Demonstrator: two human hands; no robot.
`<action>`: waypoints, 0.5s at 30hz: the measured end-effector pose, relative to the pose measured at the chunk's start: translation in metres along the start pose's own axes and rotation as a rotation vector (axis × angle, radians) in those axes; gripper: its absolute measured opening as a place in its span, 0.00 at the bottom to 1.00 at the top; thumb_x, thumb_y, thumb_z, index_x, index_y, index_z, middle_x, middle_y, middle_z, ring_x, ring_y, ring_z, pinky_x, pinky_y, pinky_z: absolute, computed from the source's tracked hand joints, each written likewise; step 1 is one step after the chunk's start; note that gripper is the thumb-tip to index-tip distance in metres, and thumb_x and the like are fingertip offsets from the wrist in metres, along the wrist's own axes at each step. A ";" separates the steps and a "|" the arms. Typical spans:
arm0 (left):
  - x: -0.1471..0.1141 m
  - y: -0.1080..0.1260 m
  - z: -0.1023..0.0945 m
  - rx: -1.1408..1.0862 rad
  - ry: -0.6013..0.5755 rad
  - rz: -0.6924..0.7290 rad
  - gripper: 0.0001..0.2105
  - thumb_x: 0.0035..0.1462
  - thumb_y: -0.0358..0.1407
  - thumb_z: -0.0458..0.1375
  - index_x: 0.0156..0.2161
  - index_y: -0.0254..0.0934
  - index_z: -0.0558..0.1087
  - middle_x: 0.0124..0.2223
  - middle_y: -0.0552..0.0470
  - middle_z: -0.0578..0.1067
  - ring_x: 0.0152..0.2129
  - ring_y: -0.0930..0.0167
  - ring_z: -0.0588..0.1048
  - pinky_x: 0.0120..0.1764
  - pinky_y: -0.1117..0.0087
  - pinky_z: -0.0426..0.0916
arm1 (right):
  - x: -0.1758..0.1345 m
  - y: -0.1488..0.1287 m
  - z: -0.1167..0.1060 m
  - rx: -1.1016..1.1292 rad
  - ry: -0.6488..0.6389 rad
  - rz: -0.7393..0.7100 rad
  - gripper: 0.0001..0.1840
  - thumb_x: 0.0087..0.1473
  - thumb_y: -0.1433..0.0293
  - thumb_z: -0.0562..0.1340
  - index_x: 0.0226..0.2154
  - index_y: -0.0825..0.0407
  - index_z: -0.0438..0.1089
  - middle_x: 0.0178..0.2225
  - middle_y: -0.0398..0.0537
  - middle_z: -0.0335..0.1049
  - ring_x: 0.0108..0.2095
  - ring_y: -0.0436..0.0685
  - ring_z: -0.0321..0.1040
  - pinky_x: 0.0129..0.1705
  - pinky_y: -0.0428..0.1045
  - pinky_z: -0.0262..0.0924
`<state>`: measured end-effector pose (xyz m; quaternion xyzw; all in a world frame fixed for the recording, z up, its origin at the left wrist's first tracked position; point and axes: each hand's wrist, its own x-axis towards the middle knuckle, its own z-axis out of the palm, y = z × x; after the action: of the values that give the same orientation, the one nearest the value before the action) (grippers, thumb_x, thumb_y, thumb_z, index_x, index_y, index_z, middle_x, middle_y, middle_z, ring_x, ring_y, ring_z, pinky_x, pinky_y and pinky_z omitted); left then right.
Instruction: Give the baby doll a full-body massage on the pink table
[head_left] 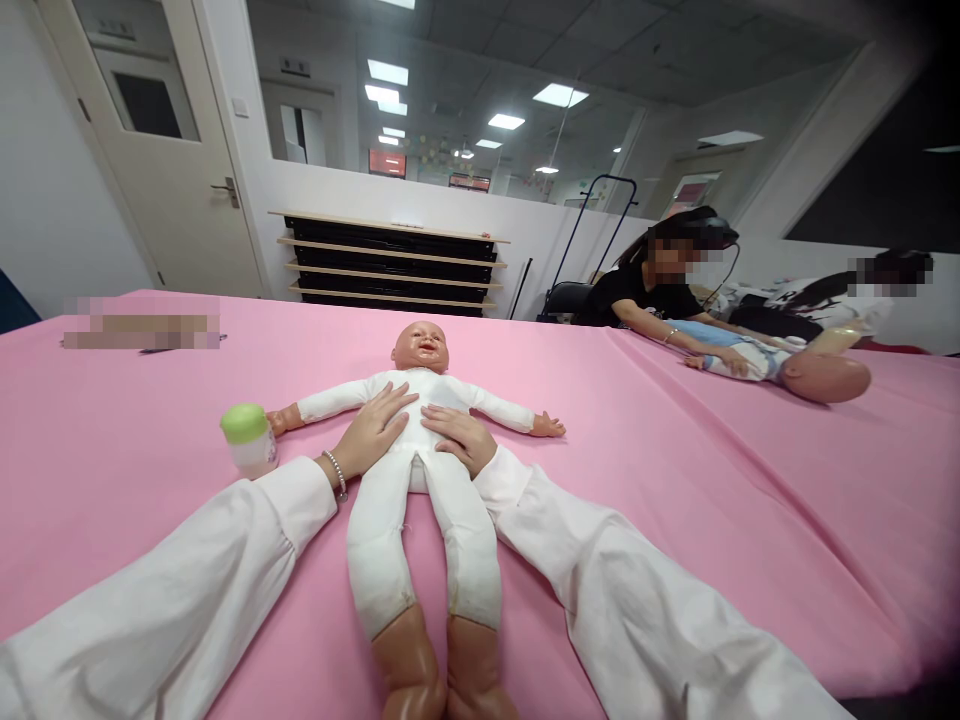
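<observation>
A baby doll (416, 465) with a white cloth body lies on its back on the pink tablecloth (630, 470), head away from me and arms spread. My left hand (375, 428) rests flat on the left side of its torso, fingers stretched out. On the other side of the torso lies my right hand (459, 437), palm down with the fingers extended. Neither hand grips anything. Close to the doll's hand on the left stands a jar (251, 455) with a green lid.
Across the table at the right, a person (637, 290) in black handles another doll (825, 375). A second person (832, 300) sits beyond. Behind the table are a stack of boards and black layers (394, 262) and a dark metal frame (600, 215). A blurred patch (142, 328) covers something at the left.
</observation>
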<state>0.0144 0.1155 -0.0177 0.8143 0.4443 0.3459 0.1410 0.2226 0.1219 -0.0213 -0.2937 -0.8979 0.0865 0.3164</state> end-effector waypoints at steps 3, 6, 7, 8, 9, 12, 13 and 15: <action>-0.001 -0.001 0.001 -0.006 0.013 0.016 0.21 0.61 0.43 0.41 0.56 0.41 0.61 0.62 0.52 0.57 0.61 0.66 0.49 0.60 0.56 0.46 | 0.000 0.000 0.000 -0.018 -0.008 0.024 0.26 0.60 0.57 0.43 0.52 0.48 0.64 0.56 0.47 0.59 0.59 0.53 0.52 0.60 0.55 0.47; -0.001 -0.001 0.001 -0.013 0.019 0.012 0.21 0.61 0.44 0.41 0.56 0.41 0.62 0.61 0.53 0.58 0.61 0.66 0.50 0.60 0.56 0.46 | 0.001 0.001 0.002 -0.053 -0.002 0.086 0.27 0.61 0.59 0.39 0.55 0.48 0.60 0.58 0.47 0.55 0.60 0.54 0.48 0.60 0.58 0.44; -0.001 -0.001 0.001 -0.016 0.024 0.012 0.21 0.61 0.44 0.41 0.56 0.41 0.62 0.61 0.52 0.58 0.61 0.67 0.50 0.60 0.57 0.46 | 0.001 0.002 0.002 -0.068 0.001 0.112 0.26 0.61 0.59 0.39 0.55 0.48 0.59 0.59 0.47 0.54 0.61 0.54 0.47 0.60 0.59 0.43; -0.001 -0.001 0.001 -0.019 0.029 0.015 0.21 0.61 0.43 0.41 0.56 0.40 0.63 0.61 0.52 0.59 0.60 0.67 0.50 0.60 0.57 0.46 | 0.002 0.004 0.002 -0.084 0.004 0.139 0.26 0.61 0.59 0.39 0.56 0.47 0.58 0.59 0.47 0.53 0.61 0.54 0.46 0.60 0.60 0.42; -0.001 -0.001 0.001 -0.020 0.034 0.020 0.21 0.61 0.43 0.41 0.56 0.40 0.63 0.61 0.52 0.59 0.60 0.67 0.51 0.60 0.57 0.46 | 0.002 0.007 0.002 -0.101 0.007 0.170 0.26 0.61 0.60 0.40 0.56 0.47 0.57 0.59 0.47 0.52 0.61 0.54 0.46 0.60 0.61 0.42; -0.001 -0.001 0.001 -0.018 0.042 0.031 0.21 0.61 0.43 0.41 0.55 0.38 0.63 0.61 0.51 0.59 0.60 0.67 0.51 0.60 0.58 0.47 | 0.003 0.021 -0.004 -0.166 0.023 0.285 0.24 0.61 0.61 0.42 0.56 0.46 0.57 0.60 0.48 0.51 0.61 0.56 0.45 0.59 0.63 0.41; -0.001 -0.001 0.001 -0.017 0.042 0.031 0.21 0.61 0.43 0.41 0.55 0.38 0.63 0.61 0.51 0.59 0.60 0.68 0.52 0.60 0.58 0.47 | 0.003 0.027 -0.007 -0.191 0.032 0.332 0.24 0.60 0.61 0.43 0.56 0.47 0.57 0.60 0.49 0.51 0.61 0.57 0.45 0.59 0.63 0.40; -0.001 0.000 0.001 -0.013 0.040 0.033 0.21 0.61 0.42 0.41 0.55 0.39 0.63 0.60 0.51 0.60 0.60 0.68 0.52 0.60 0.58 0.47 | 0.002 0.038 -0.014 -0.248 0.058 0.432 0.24 0.60 0.63 0.44 0.55 0.50 0.58 0.59 0.52 0.53 0.61 0.58 0.47 0.60 0.63 0.39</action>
<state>0.0146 0.1149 -0.0191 0.8133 0.4313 0.3675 0.1318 0.2482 0.1535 -0.0230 -0.5176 -0.8086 0.0330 0.2776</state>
